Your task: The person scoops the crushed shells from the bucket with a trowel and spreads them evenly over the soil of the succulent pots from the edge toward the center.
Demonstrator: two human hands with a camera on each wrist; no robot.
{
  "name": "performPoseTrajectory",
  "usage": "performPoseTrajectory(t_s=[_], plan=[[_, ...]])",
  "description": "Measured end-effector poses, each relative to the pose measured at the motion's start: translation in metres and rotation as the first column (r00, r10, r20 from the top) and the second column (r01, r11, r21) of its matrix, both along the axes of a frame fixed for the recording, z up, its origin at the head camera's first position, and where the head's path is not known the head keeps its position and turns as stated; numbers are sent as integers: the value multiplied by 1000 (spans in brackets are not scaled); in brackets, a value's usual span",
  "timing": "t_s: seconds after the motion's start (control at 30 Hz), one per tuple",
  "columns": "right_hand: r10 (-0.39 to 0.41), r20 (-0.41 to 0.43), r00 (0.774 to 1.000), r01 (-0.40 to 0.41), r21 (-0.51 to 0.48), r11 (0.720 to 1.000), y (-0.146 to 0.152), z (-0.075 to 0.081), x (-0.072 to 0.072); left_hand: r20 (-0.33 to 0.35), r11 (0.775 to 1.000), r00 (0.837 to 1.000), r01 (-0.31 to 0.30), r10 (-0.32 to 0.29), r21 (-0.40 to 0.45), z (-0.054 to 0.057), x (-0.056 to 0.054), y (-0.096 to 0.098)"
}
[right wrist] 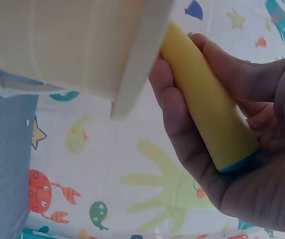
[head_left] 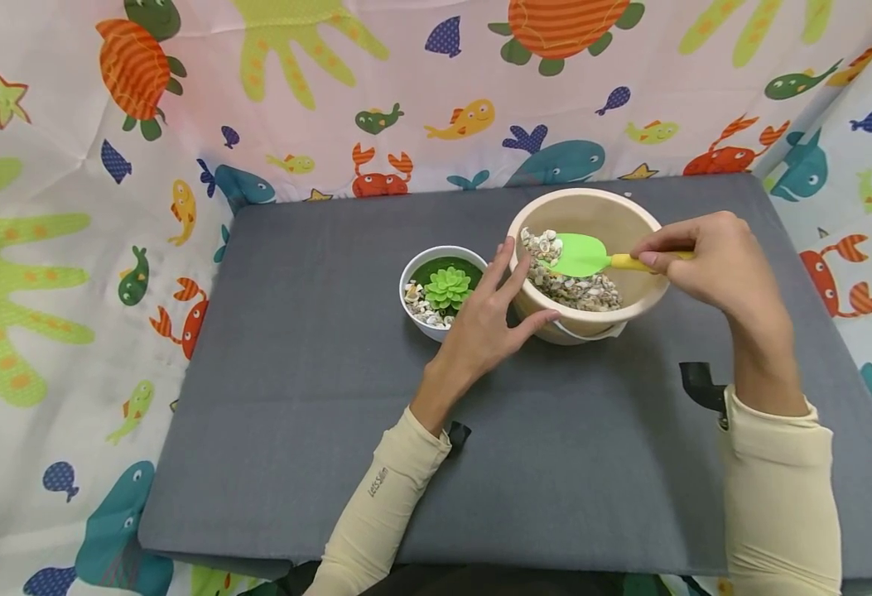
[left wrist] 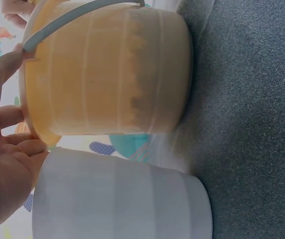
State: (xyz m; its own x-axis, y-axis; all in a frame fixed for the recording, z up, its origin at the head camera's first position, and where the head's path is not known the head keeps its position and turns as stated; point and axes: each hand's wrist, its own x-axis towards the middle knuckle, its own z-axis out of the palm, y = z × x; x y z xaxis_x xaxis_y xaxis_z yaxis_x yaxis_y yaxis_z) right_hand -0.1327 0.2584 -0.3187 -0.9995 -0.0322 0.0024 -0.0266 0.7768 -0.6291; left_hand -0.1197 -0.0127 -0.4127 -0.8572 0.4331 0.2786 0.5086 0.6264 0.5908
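A beige bucket (head_left: 637,228) holds a heap of small pebbles and shells (head_left: 588,294). My right hand (head_left: 729,261) grips the yellow handle of a small toy shovel (head_left: 583,257), fingers and thumb wrapped round it in the right wrist view. The shovel's green blade is inside the bucket, with pale shells at its tip. My left hand (head_left: 480,323) rests its extended fingers and thumb against the bucket's near-left rim. Just left of the bucket stands a white pot (left wrist: 117,199) with a green succulent (head_left: 447,288) and some shells in it.
A grey cloth-covered table (head_left: 309,348) carries the bucket and pot. The bucket's thin handle (left wrist: 77,20) hangs down its near side. Behind and beside the table hangs a curtain (head_left: 316,124) printed with sea animals.
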Motion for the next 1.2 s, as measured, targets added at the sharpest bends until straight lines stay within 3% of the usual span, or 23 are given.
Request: performPoseTrajectory(t_s=[0.57,0.83,1.2], plan=[[-72,-56,996,69,-53,996,11,19,14,14,1000,1000,-4,5,-29,2,-2,-3],[-60,-86,994,52,-97,994,8,27,20,-36,1000,999,0,-1,-26,4,-3,-7],[-48,-95,994,37,-110,993,0,33,29,-83,998,994,-64,65,18,4,1,-22]])
